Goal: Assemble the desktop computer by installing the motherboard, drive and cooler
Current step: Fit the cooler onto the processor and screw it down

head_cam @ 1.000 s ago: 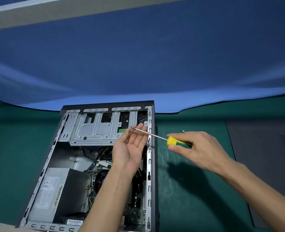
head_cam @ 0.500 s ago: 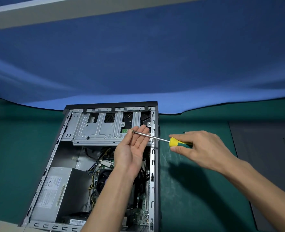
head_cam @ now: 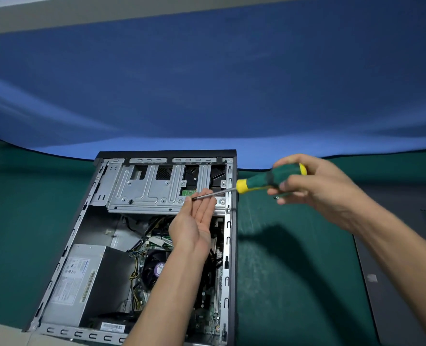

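A right hand (head_cam: 317, 188) grips a green-and-yellow screwdriver (head_cam: 264, 179), its tip resting on the flat, palm-up fingers of the left hand (head_cam: 194, 221) held over the open computer case (head_cam: 107, 245) beneath it.

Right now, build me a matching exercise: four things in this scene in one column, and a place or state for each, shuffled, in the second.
Things:
1. screwdriver
2. left hand
3. power supply
4. drive cage

Places or states:
A. grey box in the case's near left corner
B. palm up, fingers straight, by the tool's tip
C. gripped by the right hand, shaft pointing into the case
D. metal bracket across the case's far end

Pairs: 1-C, 2-B, 3-A, 4-D
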Tool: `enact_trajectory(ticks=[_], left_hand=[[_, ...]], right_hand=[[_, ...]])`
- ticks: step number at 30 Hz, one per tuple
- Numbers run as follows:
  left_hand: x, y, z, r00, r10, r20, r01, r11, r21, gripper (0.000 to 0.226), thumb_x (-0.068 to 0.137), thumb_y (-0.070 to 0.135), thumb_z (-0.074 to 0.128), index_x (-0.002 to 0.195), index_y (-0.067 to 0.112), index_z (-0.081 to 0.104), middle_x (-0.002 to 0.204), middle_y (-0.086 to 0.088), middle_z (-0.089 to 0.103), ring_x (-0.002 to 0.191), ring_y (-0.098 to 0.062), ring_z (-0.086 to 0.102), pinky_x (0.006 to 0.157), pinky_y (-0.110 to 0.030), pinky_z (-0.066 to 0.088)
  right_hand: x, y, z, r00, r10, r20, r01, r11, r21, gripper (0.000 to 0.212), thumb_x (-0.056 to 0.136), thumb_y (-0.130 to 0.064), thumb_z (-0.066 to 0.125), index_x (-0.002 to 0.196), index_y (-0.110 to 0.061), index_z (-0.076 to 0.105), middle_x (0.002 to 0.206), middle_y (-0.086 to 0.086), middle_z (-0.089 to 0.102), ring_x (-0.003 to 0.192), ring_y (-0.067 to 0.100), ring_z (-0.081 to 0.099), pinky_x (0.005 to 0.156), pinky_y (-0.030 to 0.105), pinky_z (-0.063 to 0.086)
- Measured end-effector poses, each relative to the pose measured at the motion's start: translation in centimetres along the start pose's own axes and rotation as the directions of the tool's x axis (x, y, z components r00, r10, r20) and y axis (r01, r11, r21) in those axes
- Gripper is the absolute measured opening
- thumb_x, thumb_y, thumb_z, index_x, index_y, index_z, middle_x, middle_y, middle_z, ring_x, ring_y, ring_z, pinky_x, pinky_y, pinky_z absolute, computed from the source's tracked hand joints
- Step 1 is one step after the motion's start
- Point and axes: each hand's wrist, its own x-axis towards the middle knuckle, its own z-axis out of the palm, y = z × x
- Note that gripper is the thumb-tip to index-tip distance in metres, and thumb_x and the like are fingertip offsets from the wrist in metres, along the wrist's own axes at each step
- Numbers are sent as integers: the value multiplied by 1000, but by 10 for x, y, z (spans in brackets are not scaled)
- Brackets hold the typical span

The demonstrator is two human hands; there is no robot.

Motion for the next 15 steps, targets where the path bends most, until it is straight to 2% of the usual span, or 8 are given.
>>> enact_trajectory(ticks=[1, 3, 6, 9, 13, 15], left_hand=[[0, 0, 0, 1000, -15, -6, 15, 1000, -23, 26, 101, 16, 40, 95, -2, 58, 90, -16, 68, 78, -19, 68, 77, -32, 55], [0, -2, 0, 999, -47, -20, 46, 997, -62, 28, 101, 19, 40, 96, -2, 58, 91, -16, 67, 79, -20, 67, 73, -35, 54], [0, -5, 1, 994, -107, -28, 104, 988, -113, 29, 100, 20, 41, 97, -4, 58, 94, -16, 66, 83, -21, 65, 81, -36, 50], [-1, -9, 1, 984, -176, -3, 173, 968, -183, 31, 101, 20, 40, 92, -4, 57, 92, -16, 67, 83, -22, 64, 87, -36, 48], [0, -12, 4, 973, -228, 27, 229, 958, -174, 28, 101, 18, 39, 93, -5, 54, 86, -20, 70, 79, -25, 66, 74, -40, 52], [1, -13, 3, 971, -236, 24, 237, 959, -153, 25, 101, 16, 38, 99, -6, 50, 97, -21, 67, 81, -28, 66, 70, -44, 51]], right_hand=[[0, 0, 2, 997, -53, -63, 52, 999, -17, 29, 79, 17, 54, 91, -9, 62, 77, 9, 65, 67, 24, 71, 58, 28, 58], [-2, 4, 10, 987, -136, -82, 127, 986, -111, 27, 80, 14, 57, 92, -10, 63, 76, 7, 68, 71, 23, 72, 64, 30, 60], [-9, 7, 21, 979, -199, -51, 186, 965, -186, 21, 80, 1, 69, 97, -9, 61, 78, 5, 72, 70, 21, 72, 62, 31, 59], [-11, 5, 26, 953, -269, -140, 227, 939, -259, 19, 79, -7, 73, 91, -12, 60, 72, 5, 71, 62, 19, 71, 56, 32, 59], [-11, 5, 28, 912, -342, -224, 242, 893, -379, 16, 79, -10, 72, 85, -13, 58, 65, 4, 68, 51, 16, 67, 49, 29, 56], [-11, 7, 27, 910, -342, -234, 237, 892, -384, 16, 79, -10, 71, 85, -14, 58, 61, 2, 68, 50, 15, 67, 48, 26, 54]])
